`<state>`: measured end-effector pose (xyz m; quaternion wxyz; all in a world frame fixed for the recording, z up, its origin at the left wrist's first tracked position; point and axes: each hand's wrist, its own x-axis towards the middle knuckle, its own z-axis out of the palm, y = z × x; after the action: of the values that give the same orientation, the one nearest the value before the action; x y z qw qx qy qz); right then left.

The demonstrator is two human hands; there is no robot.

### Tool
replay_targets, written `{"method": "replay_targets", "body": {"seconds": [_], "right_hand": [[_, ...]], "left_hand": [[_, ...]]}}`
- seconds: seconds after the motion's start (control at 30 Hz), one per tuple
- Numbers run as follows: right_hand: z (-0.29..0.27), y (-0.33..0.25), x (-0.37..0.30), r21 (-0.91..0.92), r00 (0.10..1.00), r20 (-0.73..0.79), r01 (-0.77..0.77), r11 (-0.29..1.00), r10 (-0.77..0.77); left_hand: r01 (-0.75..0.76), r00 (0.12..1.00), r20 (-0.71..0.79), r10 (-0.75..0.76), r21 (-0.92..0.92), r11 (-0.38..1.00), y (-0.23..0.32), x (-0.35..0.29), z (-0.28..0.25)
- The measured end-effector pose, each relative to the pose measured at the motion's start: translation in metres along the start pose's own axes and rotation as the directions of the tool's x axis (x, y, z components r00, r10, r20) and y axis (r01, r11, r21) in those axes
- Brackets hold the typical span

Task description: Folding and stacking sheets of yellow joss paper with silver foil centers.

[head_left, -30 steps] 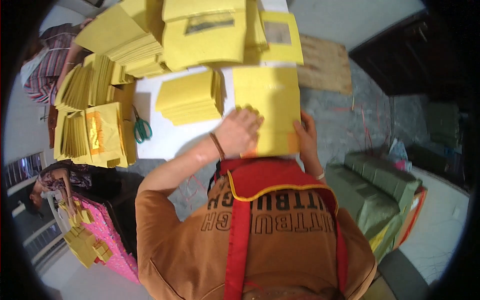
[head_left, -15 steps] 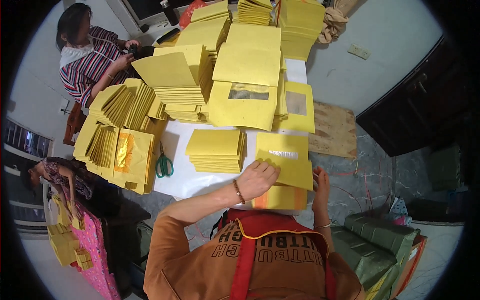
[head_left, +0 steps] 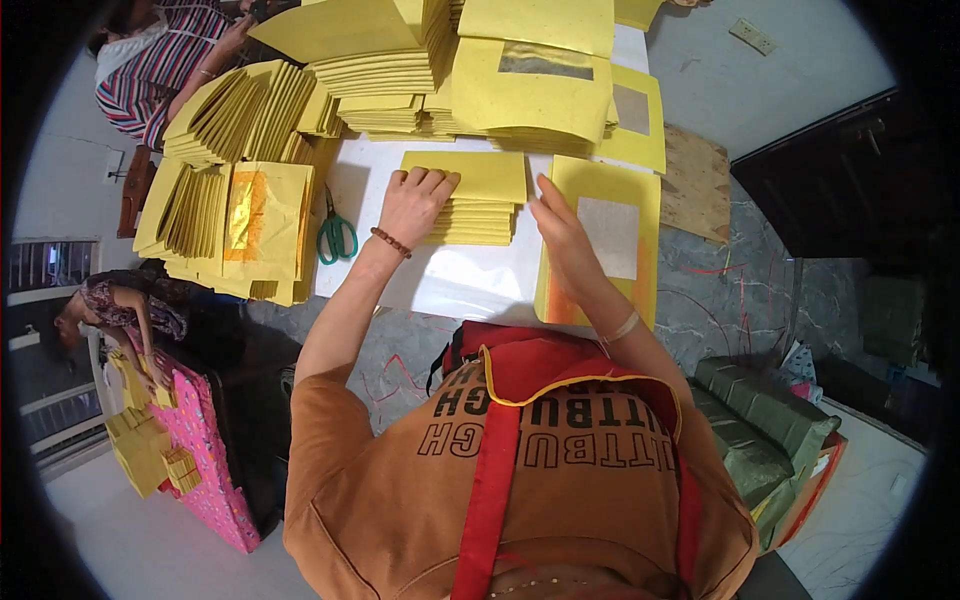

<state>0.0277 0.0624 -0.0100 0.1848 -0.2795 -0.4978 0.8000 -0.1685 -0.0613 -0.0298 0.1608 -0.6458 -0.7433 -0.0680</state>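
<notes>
A small stack of folded yellow papers (head_left: 470, 225) lies on the white tabletop. My left hand (head_left: 415, 213) bends its fingers over the left part of the top folded yellow paper (head_left: 480, 172); its thumb is hidden. My right hand (head_left: 568, 245) is open, its fingers stretched out just past the stack's right edge. Beneath that hand lies a pile of flat yellow sheets (head_left: 645, 215), the top one with a silvery square (head_left: 610, 215) and an orange patch near the front edge.
Green-handled scissors (head_left: 337, 238) lie left of the small stack. Taller stacks of folded yellow paper (head_left: 375, 75) stand behind, with bundles (head_left: 195, 205) on the left. One person (head_left: 165, 60) sits at the far left; another (head_left: 125, 310) bends over a pink-covered table (head_left: 210, 460).
The folded yellow paper has gone from the right-hand pile onto the small stack. Both hands moved left and away from me. The view has shifted, and a silvery square now shows on the pile.
</notes>
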Motion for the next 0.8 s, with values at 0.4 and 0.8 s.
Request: {"method": "replay_targets", "body": {"seconds": [0.4,0.8], "right_hand": [[0.013,0.084,0.079,-0.013,0.964,-0.116,-0.242,0.97,0.239],[0.023,0.08,0.073,0.022,0.957,-0.245,-0.157,0.987,0.157]], "left_hand": [[0.679,0.721,0.331,-0.609,-0.51,0.527,-0.021,-0.065,0.077],[0.733,0.409,0.873,-0.264,-0.487,-0.474,-0.04,-0.034,0.049]]}}
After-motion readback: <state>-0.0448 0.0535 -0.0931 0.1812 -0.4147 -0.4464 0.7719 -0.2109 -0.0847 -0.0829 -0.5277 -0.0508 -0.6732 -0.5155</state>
